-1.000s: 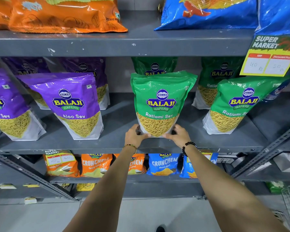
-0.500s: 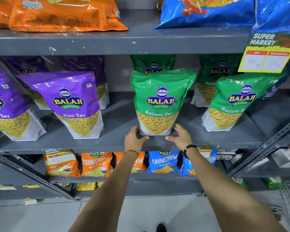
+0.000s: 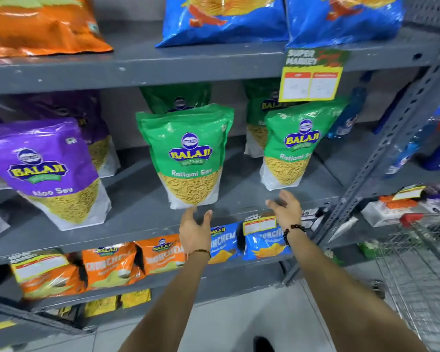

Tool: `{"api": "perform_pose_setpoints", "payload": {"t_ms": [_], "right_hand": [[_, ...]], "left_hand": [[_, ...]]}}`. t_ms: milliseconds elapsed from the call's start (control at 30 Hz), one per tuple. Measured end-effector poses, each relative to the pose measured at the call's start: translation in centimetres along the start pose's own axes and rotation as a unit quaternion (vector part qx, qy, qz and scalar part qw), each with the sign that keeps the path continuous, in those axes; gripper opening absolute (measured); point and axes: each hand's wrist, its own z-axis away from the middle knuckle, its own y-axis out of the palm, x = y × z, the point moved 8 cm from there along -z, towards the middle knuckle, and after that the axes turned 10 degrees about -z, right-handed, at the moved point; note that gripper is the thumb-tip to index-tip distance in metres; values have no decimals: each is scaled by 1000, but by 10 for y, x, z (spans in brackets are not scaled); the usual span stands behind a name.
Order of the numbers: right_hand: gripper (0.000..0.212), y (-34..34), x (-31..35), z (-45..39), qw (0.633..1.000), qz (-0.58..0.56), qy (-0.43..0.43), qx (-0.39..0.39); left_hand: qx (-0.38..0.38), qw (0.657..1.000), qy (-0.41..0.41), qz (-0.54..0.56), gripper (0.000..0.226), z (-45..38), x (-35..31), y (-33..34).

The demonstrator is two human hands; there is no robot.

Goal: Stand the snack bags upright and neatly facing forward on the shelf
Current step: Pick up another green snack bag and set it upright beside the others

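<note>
A green Balaji Ratlami Sev bag [image 3: 187, 153] stands upright, facing forward, in the middle of the grey shelf [image 3: 142, 219]. My left hand [image 3: 194, 231] hovers just below its bottom edge, fingers apart, holding nothing. My right hand [image 3: 286, 208] is open too, at the shelf's front edge under a second green Ratlami Sev bag [image 3: 296, 146], which leans slightly to the right. More green bags stand behind both. A purple Aloo Sev bag [image 3: 46, 168] stands tilted at the left.
A yellow price tag [image 3: 313, 77] hangs from the upper shelf over the right green bag. Orange and blue chip bags lie on the upper shelf. Small Crunchem packs [image 3: 160, 252] fill the lower shelf. A wire cart [image 3: 422, 262] stands at the right beside a slotted upright.
Both hands let go of the middle green bag and drew back. My right hand moved right, toward the second green bag. The camera turned right and came closer.
</note>
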Motion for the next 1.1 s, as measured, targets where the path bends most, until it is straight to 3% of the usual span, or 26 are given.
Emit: {"api": "perform_pose_setpoints", "payload": {"t_ms": [200, 300, 433, 667, 1100], "right_hand": [[80, -57, 2, -55, 999, -26, 18, -27], [86, -66, 7, -87, 999, 2, 30, 44], [93, -64, 13, -119, 988, 51, 35, 142], [105, -46, 13, -143, 965, 106, 46, 235], [69, -56, 16, -145, 972, 81, 7, 220]], "left_hand": [[129, 990, 32, 45, 53, 9, -61, 92], [181, 982, 31, 37, 65, 6, -93, 136], [188, 981, 33, -13, 76, -5, -121, 162], [209, 978, 8, 6, 81, -10, -133, 176], [187, 982, 16, -6, 63, -1, -134, 172]]}}
